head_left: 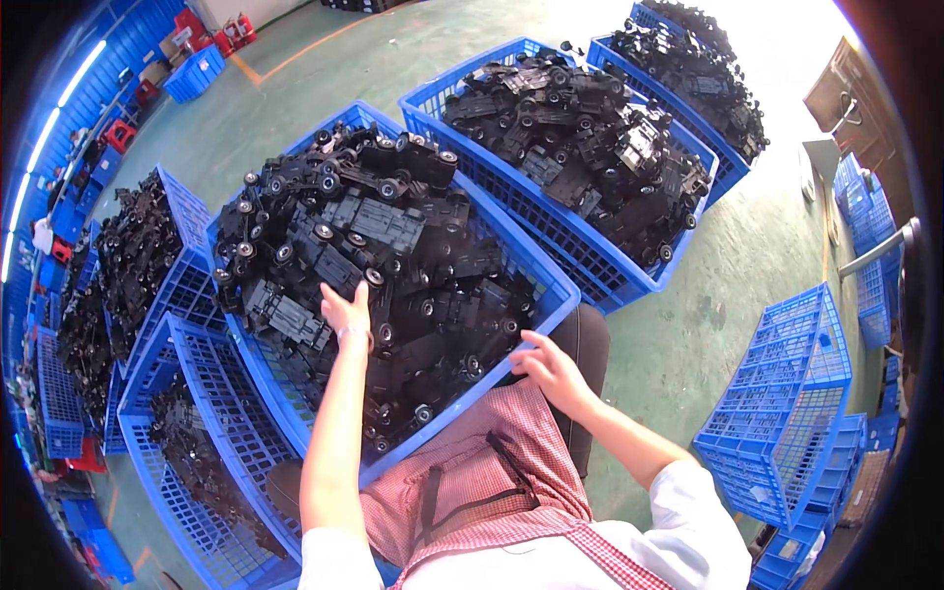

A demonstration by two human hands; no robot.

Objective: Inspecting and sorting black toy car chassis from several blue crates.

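Note:
A large blue plastic crate [536,313] in front of me is heaped with black toy car chassis with small silver-hubbed wheels. My left hand [346,315] reaches over the pile, thumb and forefinger apart, at the near end of one dark chassis [332,264]. Whether the fingertips touch it I cannot tell. A greyer chassis [285,313] lies just left of that hand, and another grey one [379,222] sits farther up the heap. My right hand [553,374] hovers by the crate's near right corner above my lap, fingers loosely spread with nothing visible in them.
More full crates stand around: one [629,280] beyond to the right, another [723,187] behind it, and others at left, including a part-filled crate [157,462]. An upended blue crate [777,413] stands at right on the green floor [678,344]. A red-checked apron [462,442] covers my lap.

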